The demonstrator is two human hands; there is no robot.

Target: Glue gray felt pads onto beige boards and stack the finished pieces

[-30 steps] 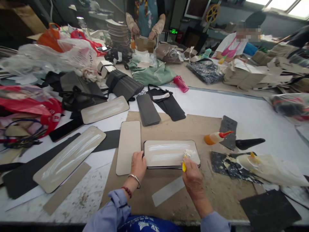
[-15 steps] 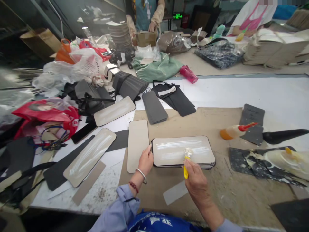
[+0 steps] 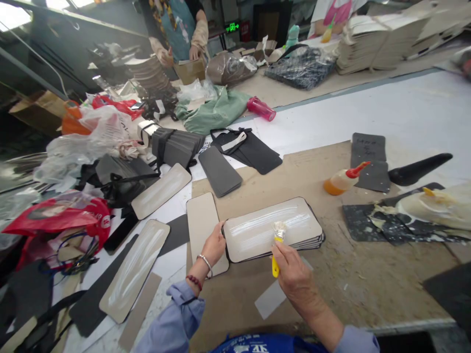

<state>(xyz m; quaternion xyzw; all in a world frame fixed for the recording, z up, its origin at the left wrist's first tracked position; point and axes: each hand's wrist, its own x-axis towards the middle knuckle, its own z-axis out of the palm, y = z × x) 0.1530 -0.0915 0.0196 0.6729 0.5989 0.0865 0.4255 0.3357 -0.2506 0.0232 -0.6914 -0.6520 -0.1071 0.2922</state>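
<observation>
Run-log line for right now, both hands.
left hand: at left end of board stack | right hand: holding yellow brush | top board: white-streaked, under bristles

Single head cam is facing fwd & down over table, viewing L hand & R hand close up, co-worker's apron farther off.

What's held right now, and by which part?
Right grip: brush, by its yellow handle. Left grip: at the panel stack's left end; can't tell whether it's holding it.
</observation>
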